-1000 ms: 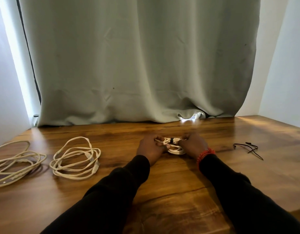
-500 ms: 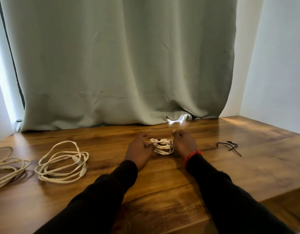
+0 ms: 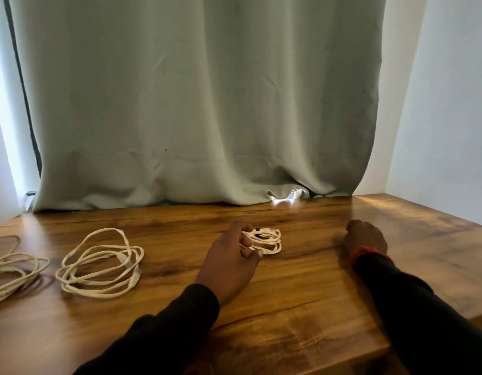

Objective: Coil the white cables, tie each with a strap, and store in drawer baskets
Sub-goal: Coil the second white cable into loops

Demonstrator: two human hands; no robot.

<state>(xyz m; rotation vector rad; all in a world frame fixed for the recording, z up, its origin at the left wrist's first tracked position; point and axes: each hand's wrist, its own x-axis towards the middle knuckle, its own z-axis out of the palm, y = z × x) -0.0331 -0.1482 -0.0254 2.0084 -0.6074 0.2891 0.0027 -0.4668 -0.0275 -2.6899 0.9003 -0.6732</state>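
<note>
The left hand [image 3: 229,263] pinched the small tied coil [image 3: 265,240] with curled fingers [image 3: 245,240]. Right of the coil, the right hand [image 3: 365,238] rested on the surface [image 3: 302,293]; its fingers were curled, holding nothing visible.

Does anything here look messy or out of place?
Only mildly: two loose white cables sprawl untied on the wooden table, unlike the small strapped coil the left hand holds.

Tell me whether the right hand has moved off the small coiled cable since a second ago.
Yes. The right hand has let go and shifted right along the table, away from the small coiled cable, which the left hand holds.
</note>
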